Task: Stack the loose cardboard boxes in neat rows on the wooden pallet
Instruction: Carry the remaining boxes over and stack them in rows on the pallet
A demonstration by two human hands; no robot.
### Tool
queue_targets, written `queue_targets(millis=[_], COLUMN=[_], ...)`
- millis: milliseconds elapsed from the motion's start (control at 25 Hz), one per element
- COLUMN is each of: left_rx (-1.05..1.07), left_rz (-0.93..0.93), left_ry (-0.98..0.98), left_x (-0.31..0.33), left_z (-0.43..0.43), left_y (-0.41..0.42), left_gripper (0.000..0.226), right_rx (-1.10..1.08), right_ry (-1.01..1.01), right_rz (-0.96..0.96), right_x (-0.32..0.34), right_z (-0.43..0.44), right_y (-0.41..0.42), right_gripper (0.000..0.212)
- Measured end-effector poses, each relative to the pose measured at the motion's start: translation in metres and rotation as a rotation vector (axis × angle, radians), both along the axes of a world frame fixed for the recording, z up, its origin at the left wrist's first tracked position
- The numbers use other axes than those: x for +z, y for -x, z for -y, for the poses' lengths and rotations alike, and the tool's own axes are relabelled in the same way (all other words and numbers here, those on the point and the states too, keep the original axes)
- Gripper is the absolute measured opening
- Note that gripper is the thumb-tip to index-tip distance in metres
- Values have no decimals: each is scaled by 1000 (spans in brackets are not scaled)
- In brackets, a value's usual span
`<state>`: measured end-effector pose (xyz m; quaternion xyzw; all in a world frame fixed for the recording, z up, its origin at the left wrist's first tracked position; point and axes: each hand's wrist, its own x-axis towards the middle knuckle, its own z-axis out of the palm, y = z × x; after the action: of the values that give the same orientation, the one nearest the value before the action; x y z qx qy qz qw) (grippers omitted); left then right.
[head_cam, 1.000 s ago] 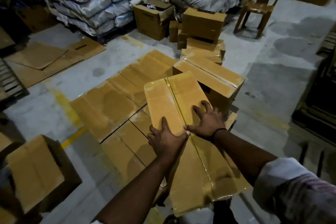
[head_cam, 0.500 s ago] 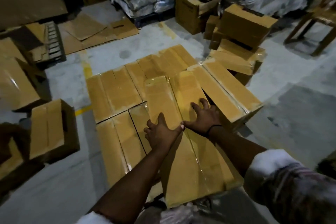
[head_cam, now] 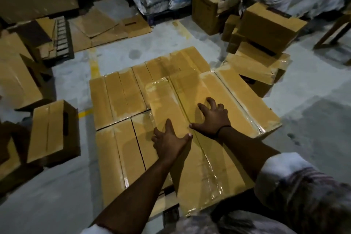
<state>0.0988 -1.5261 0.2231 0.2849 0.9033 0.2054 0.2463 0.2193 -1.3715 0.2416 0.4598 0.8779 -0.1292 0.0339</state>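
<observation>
Head: L hand [head_cam: 171, 143], R hand [head_cam: 213, 118] spread flat on top box [head_cam: 164, 100]; open floor [head_cam: 313, 119] R.

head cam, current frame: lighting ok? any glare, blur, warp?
Head view: dim, edges darker; tape on the box under the left hand and right hand throws glare streaks; the sleeve at lower right is soft; edges look stretched by the wide lens.

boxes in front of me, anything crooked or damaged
Yes. The top box under the left hand and right hand lies slanted across the flat rows, not square with them. The neighbouring box on its right is slanted too. Behind that, the rear box has a crumpled, torn-looking corner.
</observation>
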Motion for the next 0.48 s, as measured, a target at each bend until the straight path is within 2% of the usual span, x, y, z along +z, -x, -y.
queue_targets(millis=[160,320,480], left_rx=[8,107,173], left_rz=[48,95,53], left_ry=[58,77,77], left_x=[-33,-54,-78], left_z=[-35,-68,-104], left_y=[0,-20,-27], left_gripper=[105,108,100], right_rx=[55,147,150], right_ry=[115,192,230], right_rz=[13,8,-14], right_x=[-43,-78,-107], right_z=[-46,-88,-127], right_y=[-8,-25,-28], right_gripper=[105,100,97])
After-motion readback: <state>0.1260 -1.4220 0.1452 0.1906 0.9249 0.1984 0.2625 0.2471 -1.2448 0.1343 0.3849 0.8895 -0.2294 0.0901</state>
